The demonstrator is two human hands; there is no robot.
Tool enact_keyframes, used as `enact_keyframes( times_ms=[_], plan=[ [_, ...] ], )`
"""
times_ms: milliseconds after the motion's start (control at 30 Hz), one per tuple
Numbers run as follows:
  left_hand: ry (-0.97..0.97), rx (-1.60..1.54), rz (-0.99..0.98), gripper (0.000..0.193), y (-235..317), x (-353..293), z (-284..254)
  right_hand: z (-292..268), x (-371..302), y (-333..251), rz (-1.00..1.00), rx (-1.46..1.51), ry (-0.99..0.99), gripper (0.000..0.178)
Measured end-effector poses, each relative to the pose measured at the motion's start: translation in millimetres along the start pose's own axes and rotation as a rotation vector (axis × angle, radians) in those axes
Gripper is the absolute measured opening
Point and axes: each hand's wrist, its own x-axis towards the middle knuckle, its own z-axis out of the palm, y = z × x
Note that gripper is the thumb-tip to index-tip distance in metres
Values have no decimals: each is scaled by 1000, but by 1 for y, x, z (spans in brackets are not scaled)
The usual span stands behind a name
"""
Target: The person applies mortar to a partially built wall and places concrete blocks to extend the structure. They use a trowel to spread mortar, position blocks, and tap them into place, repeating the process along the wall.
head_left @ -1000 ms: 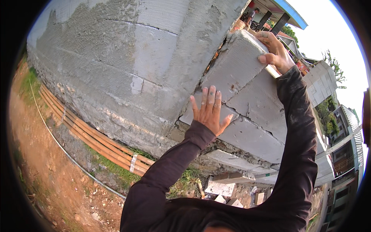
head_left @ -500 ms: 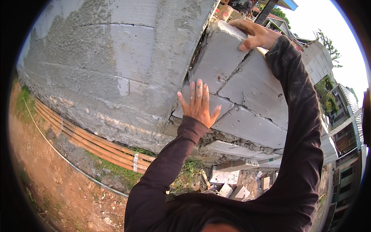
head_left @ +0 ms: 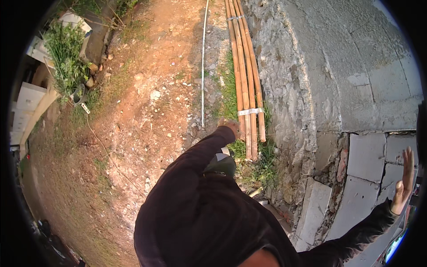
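My left hand [head_left: 231, 127] reaches out low over the ground, beside a bundle of long orange-brown poles [head_left: 246, 89]. Its fingers are small and blurred, and I cannot tell whether they touch a pole. A silvery band [head_left: 250, 112] wraps the poles near their closer ends. On the far right, my right hand [head_left: 404, 183] is raised with its fingers stretched out, holding nothing. It is in front of the pale grey block wall [head_left: 365, 155]; whether the palm touches the blocks is unclear.
A rough, partly plastered wall [head_left: 307, 66] rises right of the poles. A thin pale pipe [head_left: 204, 66] lies along the stony dirt [head_left: 151, 102]. Beside my left forearm sits a dark green object [head_left: 223, 165]. A leafy plant [head_left: 66, 58] stands far left; a slab [head_left: 313, 209] leans low against the wall.
My view has swung left, from the block wall to the ground and poles. The left hand has come off the blocks down towards the poles; the right hand has left the block's top edge.
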Motion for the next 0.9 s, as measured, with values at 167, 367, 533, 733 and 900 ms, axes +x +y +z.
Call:
enact_keyframes(
  times_ms=[167,367,533,733,900],
  plan=[
    [138,-384,-1258,54,-366,-317,224,273,-92,-74,188,97,77,33],
    [94,-684,-1519,55,-406,-620,347,458,-192,-187,643,698,-296,22],
    [151,-969,-1511,65,-395,-656,398,512,-221,-290,907,788,-485,30],
    [313,-1082,-1191,58,-494,-611,365,595,-158,-404,882,676,-786,38],
    [651,-1189,-1139,57,-688,-657,359,766,20,-607,761,848,-790,34]
  ],
)
